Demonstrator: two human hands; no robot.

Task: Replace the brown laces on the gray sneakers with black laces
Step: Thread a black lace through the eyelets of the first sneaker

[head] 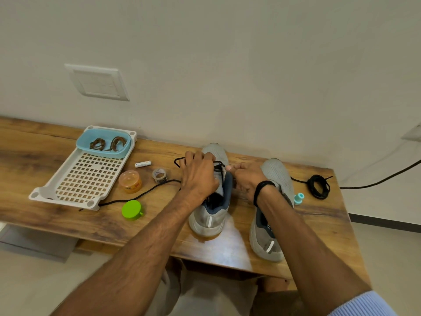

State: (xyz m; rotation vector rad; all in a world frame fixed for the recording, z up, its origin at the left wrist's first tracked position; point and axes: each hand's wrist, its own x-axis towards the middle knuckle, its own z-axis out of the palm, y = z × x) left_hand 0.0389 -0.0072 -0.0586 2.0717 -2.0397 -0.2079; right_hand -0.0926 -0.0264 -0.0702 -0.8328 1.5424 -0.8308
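- Head view: left hand (pixel 199 173) palm-down, fingers closed on black lace (pixel 141 196) over left gray sneaker (pixel 210 215) on table (pixel 159 224).
- Right hand (pixel 247 179) pinching same lace beside tongue.
- Brown laces (pixel 107 143) in blue bin (pixel 103 143).

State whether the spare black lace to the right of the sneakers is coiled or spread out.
Coiled: the spare black lace lies in a tight bundle on the table, one short end trailing.

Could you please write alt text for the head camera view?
Both hands, left and right, thread a black lace into the left gray sneaker on a wooden table. A second sneaker and coiled black lace lie right; brown laces sit in a blue bin.
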